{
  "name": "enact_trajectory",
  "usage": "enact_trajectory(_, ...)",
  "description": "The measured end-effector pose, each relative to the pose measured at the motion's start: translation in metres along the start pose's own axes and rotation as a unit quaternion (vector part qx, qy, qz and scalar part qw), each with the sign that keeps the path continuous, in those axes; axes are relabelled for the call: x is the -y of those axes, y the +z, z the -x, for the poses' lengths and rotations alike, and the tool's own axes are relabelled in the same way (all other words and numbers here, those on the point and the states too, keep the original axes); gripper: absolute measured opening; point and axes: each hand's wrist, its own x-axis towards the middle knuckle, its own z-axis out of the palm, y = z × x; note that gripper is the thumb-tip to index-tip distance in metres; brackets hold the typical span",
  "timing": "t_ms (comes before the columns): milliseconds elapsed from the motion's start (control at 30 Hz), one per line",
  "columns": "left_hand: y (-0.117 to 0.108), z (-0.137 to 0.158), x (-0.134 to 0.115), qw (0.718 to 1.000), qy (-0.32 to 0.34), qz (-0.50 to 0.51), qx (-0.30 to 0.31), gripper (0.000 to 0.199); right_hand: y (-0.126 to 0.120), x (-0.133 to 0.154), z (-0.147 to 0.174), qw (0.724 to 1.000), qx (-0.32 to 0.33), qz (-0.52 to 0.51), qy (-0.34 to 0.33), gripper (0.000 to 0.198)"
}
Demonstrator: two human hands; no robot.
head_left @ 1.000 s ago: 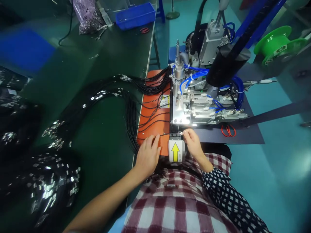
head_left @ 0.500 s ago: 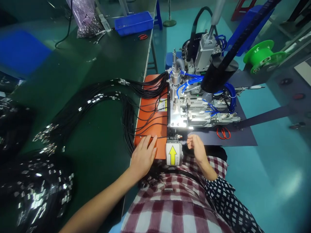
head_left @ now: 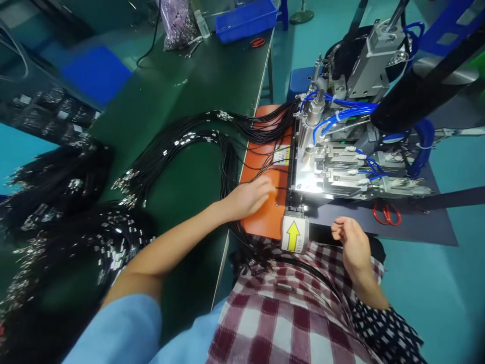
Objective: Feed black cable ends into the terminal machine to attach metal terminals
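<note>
Blurred by motion, the left hand [head_left: 253, 197] reaches over an orange plate [head_left: 261, 221]; its fingers are loosely extended, and whether they hold a cable cannot be told. Half a second ago that hand lay lower, on a thin cable running to a metal spot just above the arrow block; now it is farther forward, toward the machine [head_left: 316, 177] at its 2 o'clock. The right hand [head_left: 353, 243], at the left hand's 4 o'clock, has moved away from that same spot after pinching there a second ago; its fingers curl inward, with nothing visible in them. The block with the yellow arrow [head_left: 293, 235] stands between the hands, near the plate's lower edge. No cable can be made out just above it, while a dark strand [head_left: 282, 188] meets the machine's edge just past the left fingertips. This suggests the cable's end is released and perhaps shifted forward. Farther out, the bundled black cables [head_left: 227, 167] lie from the left hand's 9 to 12 o'clock, and a larger cable heap [head_left: 119, 247] at 8. Red scissors [head_left: 387, 215] rest between the right hand's 1 and 2.
</note>
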Motion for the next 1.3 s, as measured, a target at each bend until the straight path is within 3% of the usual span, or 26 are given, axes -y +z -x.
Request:
enact_trajectory(67,-0.012,0.025,-0.008,0.991,0.061,-0.019,0.119,0.017,-0.009,0.008,0.005,1.000,-0.024,0.003,0.001,0.037)
enact_trajectory(167,-0.020,0.051,-0.010,0.976,0.051,-0.106,0.186,0.017,-0.015,0.022,0.011,1.000,-0.027,0.005,-0.003,0.032)
enact_trajectory(233,-0.024,0.058,-0.003,0.980,0.024,-0.066,0.185,0.023,-0.011,0.030,0.013,1.000,-0.011,0.004,-0.011,0.029)
enact_trajectory(300,-0.030,0.059,0.004,0.986,0.007,0.052,0.158,0.021,-0.005,0.035,0.016,1.000,0.011,0.008,-0.026,0.027)
enact_trajectory(433,-0.037,0.059,0.007,0.976,-0.053,0.209,0.026,0.013,0.011,0.044,0.029,0.991,0.103,0.057,-0.059,0.018)
enact_trajectory(500,-0.032,0.059,0.003,0.975,-0.076,0.209,-0.007,0.013,0.020,0.047,0.037,0.981,0.172,0.060,-0.067,0.037)
enact_trajectory(567,-0.024,0.058,-0.004,0.982,-0.074,0.174,-0.001,0.014,0.030,0.050,0.043,0.974,0.216,0.018,-0.063,0.053)
enact_trajectory(600,-0.019,0.056,-0.009,0.987,-0.066,0.147,0.009,0.014,0.034,0.051,0.045,0.974,0.218,-0.007,-0.058,0.053)
enact_trajectory(700,-0.006,0.047,-0.024,0.995,-0.042,0.073,0.061,0.013,0.041,0.052,0.044,0.980,0.188,-0.039,-0.053,0.034)
enact_trajectory(833,0.005,0.031,-0.051,0.991,-0.025,0.040,0.123,0.016,0.031,0.049,0.039,0.991,0.111,0.000,-0.069,0.022)
enact_trajectory(933,0.011,0.020,-0.067,0.989,0.006,0.062,0.136,0.023,0.015,0.046,0.036,0.992,0.073,0.065,-0.074,0.019)
enact_trajectory(1067,0.016,0.018,-0.074,0.987,-0.004,0.105,0.118,0.029,0.003,0.048,0.043,0.986,0.147,0.081,-0.008,0.032)
enact_trajectory(1167,0.017,0.019,-0.079,0.986,-0.025,0.117,0.120,0.025,0.009,0.055,0.055,0.984,0.172,0.041,0.030,0.021)
enact_trajectory(1300,0.018,0.011,-0.098,0.968,-0.035,0.227,0.102,0.017,0.026,0.064,0.064,0.983,0.171,0.064,-0.031,0.010)
